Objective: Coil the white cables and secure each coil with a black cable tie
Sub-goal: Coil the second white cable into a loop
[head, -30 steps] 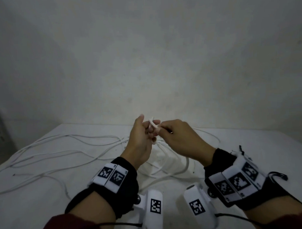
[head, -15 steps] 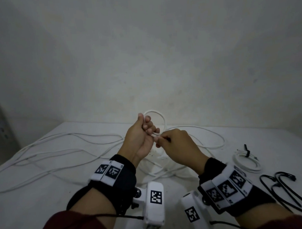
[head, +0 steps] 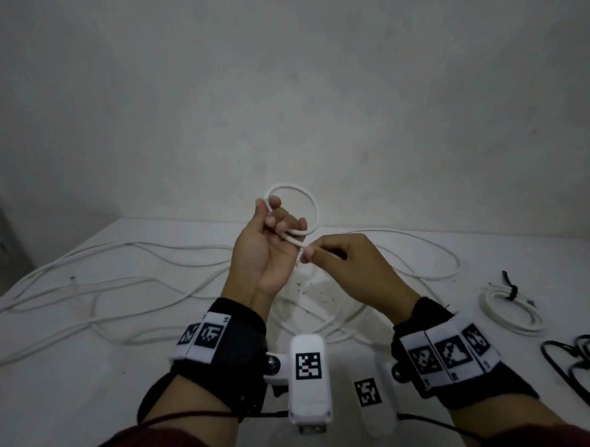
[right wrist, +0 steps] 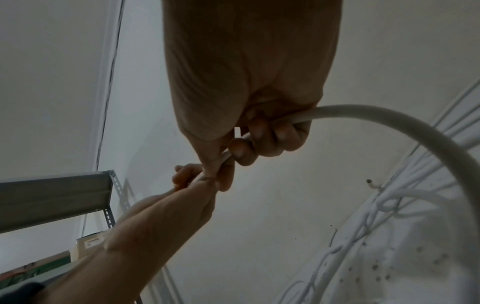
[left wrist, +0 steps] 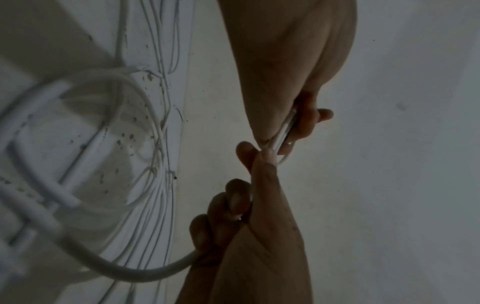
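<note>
Head view: your left hand (head: 266,254) has its fingers (head: 288,225) curled round 1 loop of white cable (head: 311,202), palm up, loop standing above the fingertips against the wall (head: 282,90). Your right hand (head: 350,271) pinches the same cable between thumb and forefinger right at the loop's crossing point, touching the left fingertips. Right wrist view confirms it: the remaining fingers (right wrist: 272,137) wrap the cable too, and it arcs out of the fist to the right, down toward the table (head: 75,398). Left wrist view shows both hands meeting on the cable, fingers clamped, none spread.

Landmark is the held loop. Below it, on the table, lies the slack of loose white cables (head: 122,286), running out mostly to its left, with 1 arc to its right. Further right of the loop, near the table edge, sits a finished coil (head: 510,312) bound with a black cable tie (head: 510,291). Nearer you from that coil, spare black ties (head: 579,364) lie in a loose bunch. In the right wrist view, a metal shelf rack (right wrist: 64,197) stands left of the loop.
</note>
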